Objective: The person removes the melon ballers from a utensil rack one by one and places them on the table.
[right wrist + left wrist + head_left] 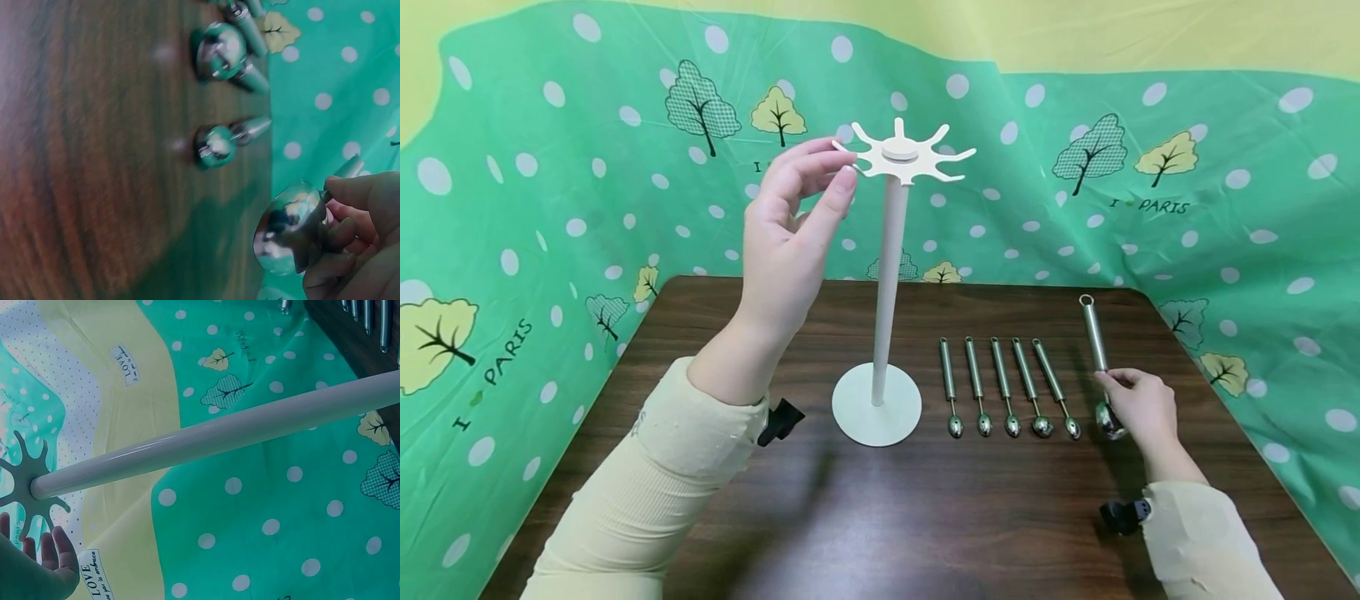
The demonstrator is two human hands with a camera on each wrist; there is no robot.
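A white rack (890,292) with a star-shaped ring of hook arms on top stands on a round base. My left hand (793,225) is raised at its top left, thumb and fingers pinching one hook arm; in the left wrist view the left hand (40,565) shows beside the underside of the hooks (28,481). Low at the right, my right hand (1146,408) grips a shiny metal spoon (1093,333) near its bowl, with the ringed handle end pointing away. The right wrist view shows the spoon's bowl (290,228) above the table, fingers around its neck.
Several metal spoons (998,367) lie in a row right of the rack, handles pointing away; one has a rounder bowl (1042,427). They rest on a dark wooden table (880,517). Behind hangs a green dotted cloth (625,192).
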